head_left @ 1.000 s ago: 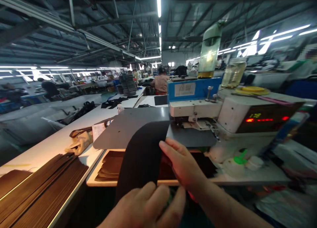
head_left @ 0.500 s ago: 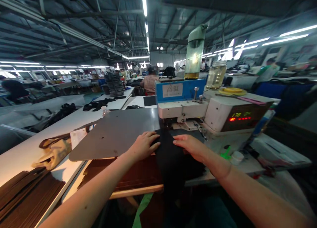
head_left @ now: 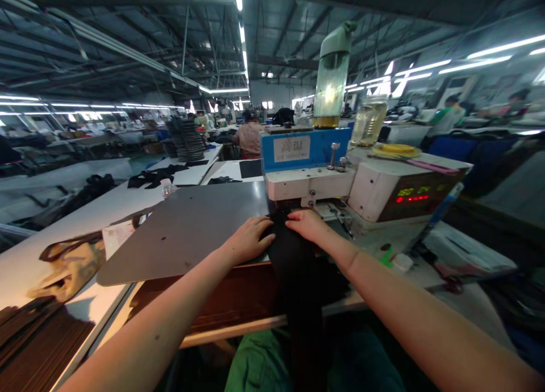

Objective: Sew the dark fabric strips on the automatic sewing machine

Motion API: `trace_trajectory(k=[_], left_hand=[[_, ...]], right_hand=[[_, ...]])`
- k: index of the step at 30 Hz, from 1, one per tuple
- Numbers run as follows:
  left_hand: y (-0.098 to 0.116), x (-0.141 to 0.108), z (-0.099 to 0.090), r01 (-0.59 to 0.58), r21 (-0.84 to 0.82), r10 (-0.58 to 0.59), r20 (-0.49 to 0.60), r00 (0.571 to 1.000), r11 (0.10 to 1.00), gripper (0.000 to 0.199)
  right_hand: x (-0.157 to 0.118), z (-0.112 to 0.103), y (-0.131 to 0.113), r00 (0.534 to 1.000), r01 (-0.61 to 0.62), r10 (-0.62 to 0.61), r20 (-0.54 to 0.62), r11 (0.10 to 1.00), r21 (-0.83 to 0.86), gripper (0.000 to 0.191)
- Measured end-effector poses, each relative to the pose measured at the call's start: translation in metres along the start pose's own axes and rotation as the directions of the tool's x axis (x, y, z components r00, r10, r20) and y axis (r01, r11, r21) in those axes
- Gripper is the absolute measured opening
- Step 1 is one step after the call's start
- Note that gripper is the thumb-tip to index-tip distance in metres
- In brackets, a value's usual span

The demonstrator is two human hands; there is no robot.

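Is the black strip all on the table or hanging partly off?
Partly off: from between the left hand and right hand, the strip runs past the front edge of the table and below it.

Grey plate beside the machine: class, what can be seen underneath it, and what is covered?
Brown sheet-like pieces show below the near edge of the grey plate. How far back they reach is covered; the black strip and left forearm hide parts too.

The white table [head_left: 97, 217] carried a stack of brown pieces [head_left: 38, 346], a crumpled tan cloth [head_left: 83, 259], black cloth scraps [head_left: 155, 176] and a clear bottle [head_left: 167, 189]. The adjoining pale-edged bench [head_left: 238, 329] bore flat brown material [head_left: 230, 301] and the blue-and-white machine [head_left: 306, 179].
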State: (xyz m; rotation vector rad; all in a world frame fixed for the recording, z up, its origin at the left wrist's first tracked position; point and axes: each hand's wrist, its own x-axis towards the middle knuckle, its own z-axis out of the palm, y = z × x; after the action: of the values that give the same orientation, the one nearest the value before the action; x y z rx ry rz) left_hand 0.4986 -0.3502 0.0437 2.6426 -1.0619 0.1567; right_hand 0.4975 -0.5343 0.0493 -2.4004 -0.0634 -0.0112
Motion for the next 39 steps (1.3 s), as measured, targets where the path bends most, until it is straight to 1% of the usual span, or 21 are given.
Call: trace_trajectory(k=[2,4,7,11,18,26,30,39], left_hand=[[-0.001,0.000,0.000,-0.012,0.009,0.012,0.013,1.000,1.000,0.041],[-0.002,0.000,0.000,-0.021,0.019,0.021,0.028,0.999,1.000,0.041],[-0.002,-0.001,0.000,-0.030,0.022,0.029,0.036,0.999,0.999,0.041],[-0.002,-0.001,-0.001,-0.046,0.013,0.046,0.045,0.998,0.999,0.040],[-0.005,0.004,-0.003,-0.051,0.003,0.051,0.071,0.996,0.999,0.040],[-0.003,0.003,-0.001,-0.084,0.003,0.084,0.043,0.996,0.996,0.039],[-0.004,0.004,-0.001,-0.078,0.002,0.077,0.043,0.996,0.997,0.039],[-0.005,0.006,-0.003,-0.064,0.000,0.064,0.069,0.996,0.998,0.040]], right_hand=[[0.005,0.002,-0.003,0.999,0.021,-0.026,-0.042,0.991,-0.133,0.027],[0.005,0.004,-0.007,0.997,0.032,-0.048,-0.068,0.976,-0.217,0.028],[0.001,0.005,-0.011,0.992,0.079,-0.106,-0.074,0.950,-0.303,0.029],[-0.001,0.007,-0.012,0.986,0.137,-0.164,-0.042,0.918,-0.371,0.032],[0.004,0.007,-0.012,0.987,0.133,-0.157,-0.026,0.907,-0.400,0.034],[0.004,0.009,-0.011,0.982,0.160,-0.189,-0.025,0.887,-0.433,0.035],[0.005,0.009,-0.011,0.983,0.165,-0.184,-0.003,0.890,-0.425,0.035],[0.004,0.008,-0.011,0.984,0.153,-0.177,-0.022,0.901,-0.406,0.036]])
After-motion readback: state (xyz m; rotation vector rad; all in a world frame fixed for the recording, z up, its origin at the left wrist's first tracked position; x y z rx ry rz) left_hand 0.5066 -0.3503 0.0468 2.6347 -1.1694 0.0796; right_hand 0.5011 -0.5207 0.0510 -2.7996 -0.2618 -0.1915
